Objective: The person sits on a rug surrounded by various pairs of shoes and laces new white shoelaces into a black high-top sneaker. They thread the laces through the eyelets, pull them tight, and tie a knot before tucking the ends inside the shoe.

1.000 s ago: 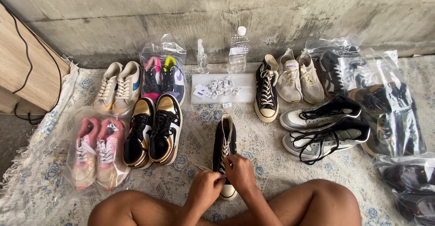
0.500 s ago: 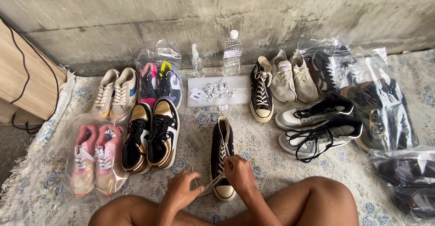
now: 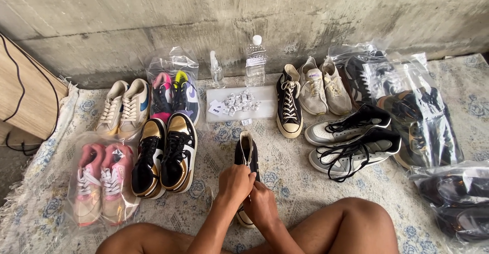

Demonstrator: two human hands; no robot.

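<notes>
While you sit on the patterned mat [image 3: 305, 177], both your hands meet over one shoe.
Black shoe [image 3: 246, 154]: near centre, between your knees, heel end pointing far.
Left hand [image 3: 235, 182]: fingers curled together on the shoe's laces.
Right hand [image 3: 261, 205]: touching the left, fingers pinched on the laces.
Matching black shoe [image 3: 288, 101]: far right of yours.
Black-and-gold pair [image 3: 165, 154]: just left.
Water bottle [image 3: 255, 60]: far, by the wall.
</notes>
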